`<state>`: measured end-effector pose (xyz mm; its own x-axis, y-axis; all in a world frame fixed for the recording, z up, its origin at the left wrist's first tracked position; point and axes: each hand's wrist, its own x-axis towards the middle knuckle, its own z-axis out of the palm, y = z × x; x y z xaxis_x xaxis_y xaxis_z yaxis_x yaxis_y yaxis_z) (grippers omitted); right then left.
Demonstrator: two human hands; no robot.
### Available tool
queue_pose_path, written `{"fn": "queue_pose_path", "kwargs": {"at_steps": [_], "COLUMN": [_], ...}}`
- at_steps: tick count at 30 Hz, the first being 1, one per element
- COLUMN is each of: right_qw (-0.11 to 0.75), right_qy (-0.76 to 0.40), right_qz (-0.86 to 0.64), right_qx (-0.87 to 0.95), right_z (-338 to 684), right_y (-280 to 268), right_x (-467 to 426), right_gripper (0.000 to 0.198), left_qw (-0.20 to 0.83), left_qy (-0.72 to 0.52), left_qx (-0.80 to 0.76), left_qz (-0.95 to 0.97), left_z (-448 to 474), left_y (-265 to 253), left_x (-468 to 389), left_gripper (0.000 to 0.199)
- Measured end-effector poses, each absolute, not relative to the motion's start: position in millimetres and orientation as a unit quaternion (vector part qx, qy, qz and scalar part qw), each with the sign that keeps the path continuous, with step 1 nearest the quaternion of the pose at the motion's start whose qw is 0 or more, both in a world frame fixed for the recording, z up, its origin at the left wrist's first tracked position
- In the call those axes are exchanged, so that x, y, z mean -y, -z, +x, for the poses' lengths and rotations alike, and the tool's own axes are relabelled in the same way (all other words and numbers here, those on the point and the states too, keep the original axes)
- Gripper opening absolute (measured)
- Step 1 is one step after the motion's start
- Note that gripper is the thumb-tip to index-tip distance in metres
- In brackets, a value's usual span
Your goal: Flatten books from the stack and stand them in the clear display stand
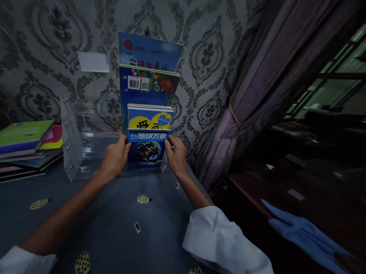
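Observation:
A dark blue book with a picture of the Earth stands upright at the front of a clear acrylic rack. My left hand is closed on its upper left edge. On the opposite edge, my right hand grips the same book with thumb and fingers. Right behind it rises a yellow and blue book, its lower part hidden. Farther back stand a taller blue book with a barcode and a light blue book with red characters.
A stack of books lies left of the rack. Patterned wallpaper backs the cloth-covered table. A tied purple curtain hangs at the right. Blue gloves lie on a dark wooden surface.

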<state>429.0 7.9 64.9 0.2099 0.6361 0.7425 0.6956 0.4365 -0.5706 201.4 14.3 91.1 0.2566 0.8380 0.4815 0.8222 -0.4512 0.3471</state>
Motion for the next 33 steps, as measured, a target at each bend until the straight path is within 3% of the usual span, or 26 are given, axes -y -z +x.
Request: {"fn": "queue_pose_path", "kwargs": {"at_steps": [7, 18, 33], "right_qw": [0.575, 0.57, 0.551], "right_qy": [0.046, 0.047, 0.082], "right_qz": [-0.534, -0.538, -0.548], "right_qx": [0.617, 0.619, 0.624], "right_z": [427.3, 425.8, 427.6], "right_y": [-66.7, -67.1, -69.4], "right_x": [-16.4, -15.2, -14.4], "right_gripper": [0.029, 0.029, 0.033], "left_qw": [-0.028, 0.025, -0.03], "left_qy": [-0.254, -0.254, -0.162], "left_qx": [-0.568, -0.582, -0.592], "left_qz": [0.782, 0.772, 0.789], "left_z": [211.7, 214.2, 210.8], "left_y": [-96.7, -98.5, -107.4], "left_x": [-9.4, -7.6, 2.1], "left_gripper": [0.019, 0.026, 0.033]}}
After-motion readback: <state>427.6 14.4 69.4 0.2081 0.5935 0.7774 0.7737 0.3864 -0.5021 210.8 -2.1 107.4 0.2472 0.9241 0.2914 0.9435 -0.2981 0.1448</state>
